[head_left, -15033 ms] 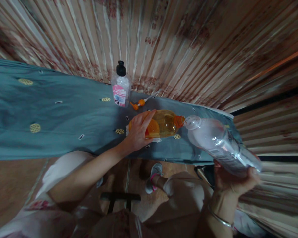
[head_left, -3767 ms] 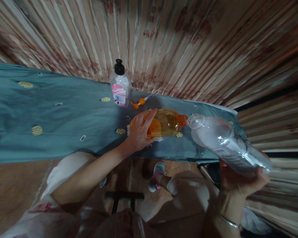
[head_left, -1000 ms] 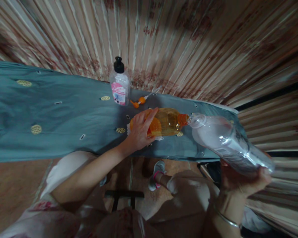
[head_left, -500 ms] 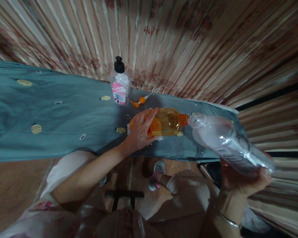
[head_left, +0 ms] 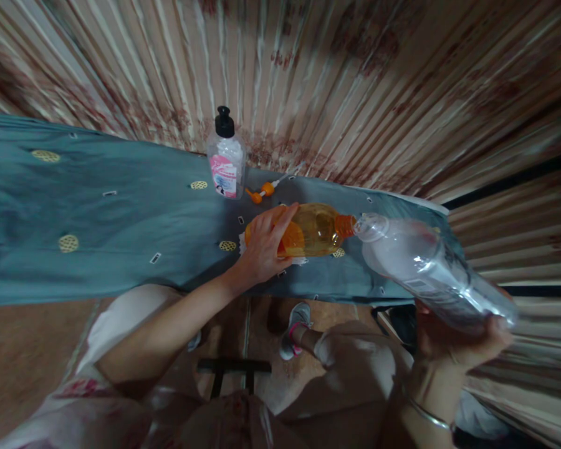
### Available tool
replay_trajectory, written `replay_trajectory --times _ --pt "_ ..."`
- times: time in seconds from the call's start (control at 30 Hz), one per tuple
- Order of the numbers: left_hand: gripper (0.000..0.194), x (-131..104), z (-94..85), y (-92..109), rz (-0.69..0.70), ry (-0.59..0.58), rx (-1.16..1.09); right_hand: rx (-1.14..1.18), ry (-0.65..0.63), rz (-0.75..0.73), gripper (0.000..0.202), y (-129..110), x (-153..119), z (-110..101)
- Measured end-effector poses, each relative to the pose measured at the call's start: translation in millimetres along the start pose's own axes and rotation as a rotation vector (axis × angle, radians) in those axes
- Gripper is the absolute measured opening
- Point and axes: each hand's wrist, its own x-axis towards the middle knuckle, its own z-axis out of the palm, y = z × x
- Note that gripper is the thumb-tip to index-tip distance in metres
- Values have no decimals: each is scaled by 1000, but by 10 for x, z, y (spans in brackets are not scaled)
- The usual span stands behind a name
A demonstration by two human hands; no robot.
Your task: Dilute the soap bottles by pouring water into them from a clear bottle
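Note:
An orange see-through bottle (head_left: pixel 315 231) with an uncapped neck points right over the cloth-covered table. My left hand (head_left: pixel 262 249) is wrapped round its lower half. My right hand (head_left: pixel 462 337) holds a large clear bottle (head_left: pixel 425 262) near its base, tilted with its mouth down to the left. The two mouths meet or nearly meet; whether liquid passes between them I cannot tell. Behind the orange bottle lies an orange pump top (head_left: pixel 262 192) with a clear tube. A clear bottle with a black cap and pink label (head_left: pixel 224 165) stands to the left of the pump top.
The narrow table has a blue-green cloth (head_left: pixel 121 218) with pineapple prints. A pleated curtain (head_left: pixel 280 81) hangs along its far side and at the right. Below the near edge are my legs, a shoe (head_left: pixel 298 327) and a dark metal bar (head_left: pixel 234 366).

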Motion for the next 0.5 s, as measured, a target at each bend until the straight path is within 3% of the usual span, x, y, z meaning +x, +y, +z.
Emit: replay_trajectory --times 0.5 --pt "100 -5 -3 -10 4 -3 -11 9 38 10 38 3 -9 5"
